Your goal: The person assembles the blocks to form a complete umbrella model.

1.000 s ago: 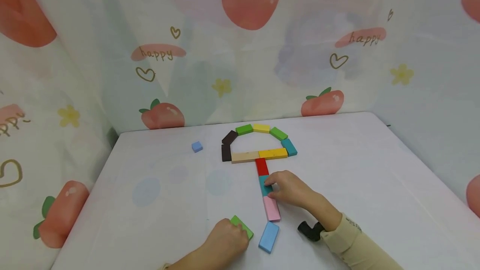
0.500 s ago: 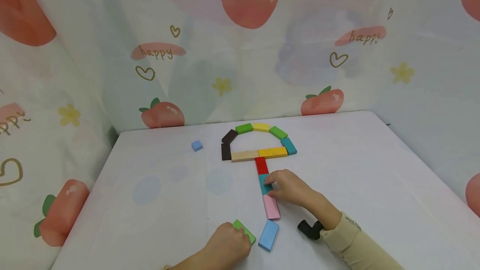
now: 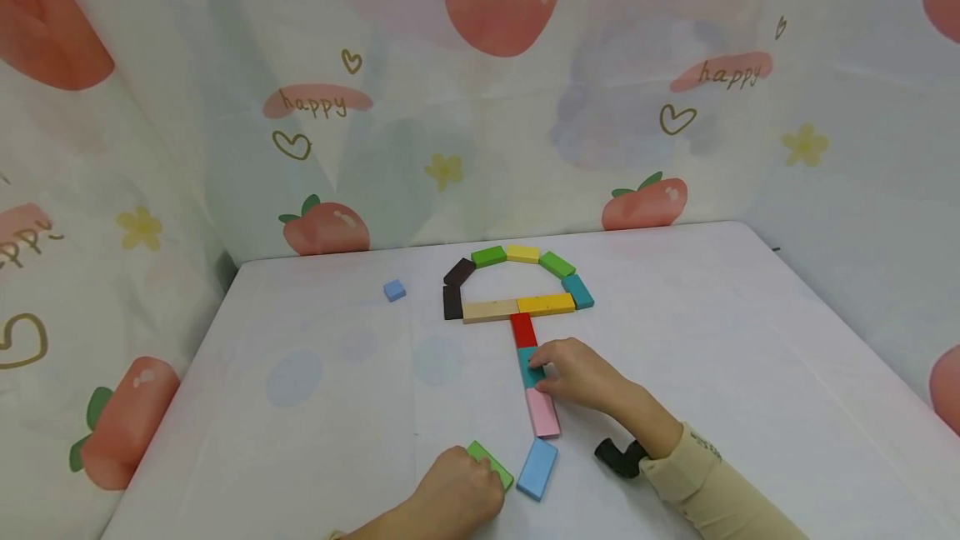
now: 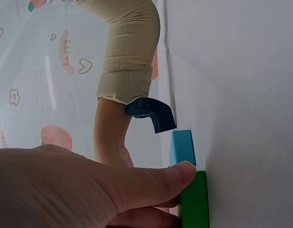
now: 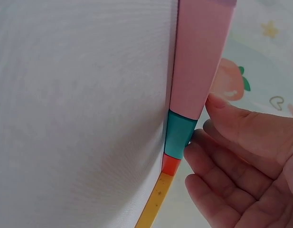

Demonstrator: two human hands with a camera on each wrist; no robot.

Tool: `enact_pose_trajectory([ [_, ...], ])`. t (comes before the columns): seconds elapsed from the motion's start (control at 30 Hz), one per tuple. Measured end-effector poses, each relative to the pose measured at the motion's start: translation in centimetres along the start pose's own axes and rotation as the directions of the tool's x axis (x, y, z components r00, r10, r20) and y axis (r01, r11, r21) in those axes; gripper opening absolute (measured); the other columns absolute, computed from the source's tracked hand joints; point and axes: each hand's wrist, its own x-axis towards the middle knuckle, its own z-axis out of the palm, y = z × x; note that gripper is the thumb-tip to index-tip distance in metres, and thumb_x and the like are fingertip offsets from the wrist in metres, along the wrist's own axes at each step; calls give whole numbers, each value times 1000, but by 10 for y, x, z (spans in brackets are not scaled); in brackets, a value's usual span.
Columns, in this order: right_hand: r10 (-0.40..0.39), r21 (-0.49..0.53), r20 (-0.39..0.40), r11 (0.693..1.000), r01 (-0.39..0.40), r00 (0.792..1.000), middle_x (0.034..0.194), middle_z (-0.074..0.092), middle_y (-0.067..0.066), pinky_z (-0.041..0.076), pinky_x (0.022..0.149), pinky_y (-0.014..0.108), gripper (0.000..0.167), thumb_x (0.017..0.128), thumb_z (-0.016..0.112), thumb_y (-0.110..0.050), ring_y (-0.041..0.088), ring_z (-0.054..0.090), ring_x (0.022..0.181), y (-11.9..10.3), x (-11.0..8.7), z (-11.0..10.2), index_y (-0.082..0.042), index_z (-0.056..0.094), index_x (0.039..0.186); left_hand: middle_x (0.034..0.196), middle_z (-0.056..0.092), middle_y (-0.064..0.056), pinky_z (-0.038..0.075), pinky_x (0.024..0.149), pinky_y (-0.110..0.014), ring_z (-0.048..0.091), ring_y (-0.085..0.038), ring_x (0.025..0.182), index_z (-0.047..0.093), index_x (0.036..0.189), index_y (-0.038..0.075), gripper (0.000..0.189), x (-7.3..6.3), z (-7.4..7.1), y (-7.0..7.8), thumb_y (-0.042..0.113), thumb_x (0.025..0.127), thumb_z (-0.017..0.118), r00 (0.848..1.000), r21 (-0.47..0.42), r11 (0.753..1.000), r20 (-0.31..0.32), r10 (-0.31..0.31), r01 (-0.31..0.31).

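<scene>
My left hand (image 3: 459,494) grips a green block (image 3: 491,463) at the table's front. In the left wrist view the thumb lies along the green block (image 4: 195,202), with a light blue block (image 4: 183,146) just beyond its end. My right hand (image 3: 588,377) rests with loosely bent fingers on the teal block (image 3: 530,367). The right wrist view shows its thumb tip by the pink block (image 5: 201,57) and its fingertips by the teal block (image 5: 179,134). Red (image 3: 524,330), teal and pink blocks form a column, with the light blue block (image 3: 537,469) angled below.
Beige (image 3: 490,312) and yellow (image 3: 546,305) blocks form a bar above the column. Dark, green, yellow and teal blocks arch over it. A small blue cube (image 3: 394,290) lies to the left. A black curved device (image 3: 621,458) sits at the right cuff.
My left hand has slid slightly right and toward me with the green block, closer to the light blue block. The right hand has stayed in place.
</scene>
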Motion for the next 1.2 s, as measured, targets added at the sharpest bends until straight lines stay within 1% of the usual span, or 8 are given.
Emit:
enact_pose_trajectory([
  [0.23,1,4,-1,1000,-1,1000,97,66,6,48,85,40,24,75,74,-5,25,58,96,0,0,0,0,69,99,43,39,8,18,34,-19,20,-2,40,49,45,16,32,0,3,1,16,66,74,998,2,1000,-63,6,-6],
  [0.47,28,14,0,1000,-28,1000,97,66,5,48,85,40,25,75,75,-6,25,57,97,-1,0,1,-2,70,99,43,37,8,16,34,-21,22,-1,40,47,44,17,32,-2,4,1,14,62,73,993,13,1000,-119,7,-5],
  [0.83,-1,13,10,1000,1,1000,98,66,6,48,84,39,25,76,74,-6,24,58,96,0,1,0,-1,69,100,43,35,8,14,35,-21,20,-2,41,46,45,17,32,-1,3,0,14,64,72,995,1,1000,-100,16,-16],
  [0.9,-18,7,17,1000,18,1000,98,66,5,48,84,38,25,76,74,-8,23,58,96,-1,-1,-1,-2,69,101,44,37,8,15,34,-21,22,-1,40,46,45,17,31,-1,3,0,14,63,72,994,0,1000,-105,15,-15],
  [0.97,-62,-3,28,998,62,998,99,65,4,49,83,37,25,77,73,-10,21,58,96,-4,-4,-2,-3,69,101,45,39,8,16,34,-21,25,-1,40,46,45,17,31,-1,3,0,14,62,72,993,4,1000,-117,15,-14],
  [1.07,-172,-14,72,985,173,983,99,65,2,50,81,32,23,79,73,-12,18,58,95,-12,-13,-5,-4,70,101,45,39,8,17,34,-21,27,0,40,45,45,18,31,-2,4,0,14,60,71,991,20,1000,-133,15,-13],
  [1.1,-215,-7,100,976,217,971,99,65,1,50,81,30,23,79,73,-12,16,58,94,-16,-16,-6,-5,70,100,45,39,8,17,34,-21,28,0,40,45,45,18,31,-2,4,0,14,60,71,991,26,1000,-135,15,-11],
  [1.2,-323,27,220,945,325,921,102,64,-4,48,82,24,25,77,74,-14,9,57,96,-27,-28,-4,-8,70,101,45,40,8,19,35,-20,28,0,40,49,47,18,29,-2,3,0,16,63,72,994,28,1000,-111,13,-10],
])
